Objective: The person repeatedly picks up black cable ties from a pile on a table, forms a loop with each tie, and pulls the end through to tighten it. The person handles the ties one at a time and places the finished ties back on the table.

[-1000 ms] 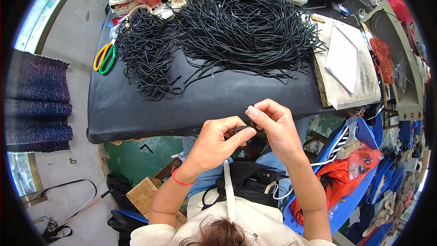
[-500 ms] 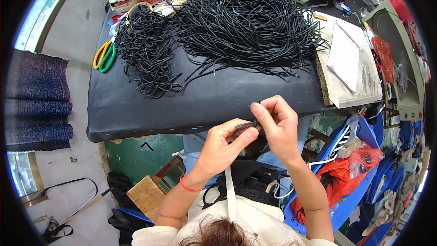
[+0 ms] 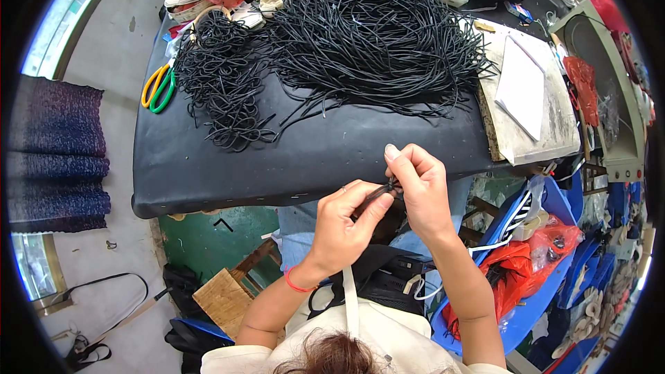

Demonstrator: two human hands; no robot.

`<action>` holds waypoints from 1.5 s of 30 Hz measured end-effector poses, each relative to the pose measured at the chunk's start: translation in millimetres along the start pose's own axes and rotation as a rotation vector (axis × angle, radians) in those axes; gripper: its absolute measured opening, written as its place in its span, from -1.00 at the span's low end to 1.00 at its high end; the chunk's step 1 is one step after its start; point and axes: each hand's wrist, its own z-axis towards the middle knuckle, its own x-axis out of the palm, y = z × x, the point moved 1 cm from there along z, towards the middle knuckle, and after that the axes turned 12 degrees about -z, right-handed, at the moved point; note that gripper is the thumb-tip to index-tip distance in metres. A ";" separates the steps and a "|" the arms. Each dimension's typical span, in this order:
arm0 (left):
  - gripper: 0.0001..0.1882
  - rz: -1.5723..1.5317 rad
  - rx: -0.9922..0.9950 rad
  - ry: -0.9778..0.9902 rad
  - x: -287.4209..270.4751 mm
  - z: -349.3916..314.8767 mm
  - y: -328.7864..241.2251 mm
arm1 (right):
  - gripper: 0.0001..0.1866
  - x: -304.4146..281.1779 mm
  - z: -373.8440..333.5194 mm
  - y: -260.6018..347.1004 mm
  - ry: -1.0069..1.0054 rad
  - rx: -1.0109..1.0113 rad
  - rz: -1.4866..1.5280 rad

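Observation:
A short piece of black cord point(image 3: 391, 186) is held between my two hands, just beyond the near edge of the black table point(image 3: 325, 149). My left hand point(image 3: 341, 225) pinches it between thumb and fingers. Closed around its other side, my right hand point(image 3: 424, 190) has thumb and forefinger together at the upper end. The cord looks looped or knotted there, though fingers hide part of it. On the table lie a large heap of straight black cords point(image 3: 377, 41) and, to its left, a smaller pile of looped black cords point(image 3: 225, 83).
Scissors point(image 3: 160, 88) with yellow and green handles lie at the table's left edge. A worn board point(image 3: 554, 125) with folded white paper point(image 3: 521, 90) sits at the right. Below it, a blue bin point(image 3: 509, 332) holds red bags point(image 3: 509, 280). A wooden stool point(image 3: 223, 299) stands lower left.
My right fingertips have risen slightly from the cord's crossing, showing more of it. My left hand has turned a little, with the wrist shifting right. The heaps on the table stay as they were.

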 end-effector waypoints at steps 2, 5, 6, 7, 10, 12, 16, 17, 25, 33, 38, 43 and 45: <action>-0.87 -0.148 -0.102 -0.049 -3.0 3.2 -2.7 | -0.75 -1.2 -1.2 8.7 0.035 0.036 0.012; -0.83 -0.251 -0.172 -0.030 -11.9 3.9 0.6 | -0.79 -11.2 -7.6 15.2 0.151 0.087 -0.056; -0.83 -0.270 -0.176 -0.003 -13.5 5.0 0.7 | -0.80 -12.6 -11.1 15.0 0.203 0.067 -0.061; -0.83 -0.289 -0.180 0.024 -13.7 5.5 0.8 | -0.81 -13.5 -13.1 15.4 0.255 0.048 -0.066; -0.84 -0.315 -0.190 -0.047 -9.1 4.7 -3.2 | -0.86 -11.5 -14.4 15.3 0.255 0.057 0.002; -0.84 -0.344 -0.184 -0.056 -8.7 5.0 -4.8 | -0.86 -10.7 -15.6 14.3 0.239 0.021 0.005; -0.83 -0.362 -0.209 -0.083 -9.0 5.8 -5.6 | -0.86 -7.8 -21.3 12.8 0.214 -0.011 -0.002; -0.83 -0.359 -0.204 -0.090 -8.7 6.2 -5.5 | -0.86 -7.8 -22.4 12.7 0.208 -0.007 0.001; -0.78 -0.633 -0.091 -0.193 4.6 21.1 2.0 | -0.82 11.6 -25.0 7.2 0.104 0.034 0.300; -0.76 -0.560 -0.366 0.099 -17.7 25.9 -19.3 | -0.83 -23.3 -22.4 37.7 -0.103 -0.193 -0.290; -0.83 -0.483 -0.387 0.162 -14.1 22.3 -21.1 | -0.85 -9.8 -16.8 30.7 0.158 -0.167 -0.114; -0.80 -0.509 -0.427 0.190 -16.5 19.9 -26.4 | -0.81 -5.2 -19.4 28.1 0.077 -0.113 -0.154; -0.79 -0.525 -0.446 0.193 -16.5 19.2 -25.6 | -0.78 -4.9 -18.8 27.2 0.070 -0.109 -0.166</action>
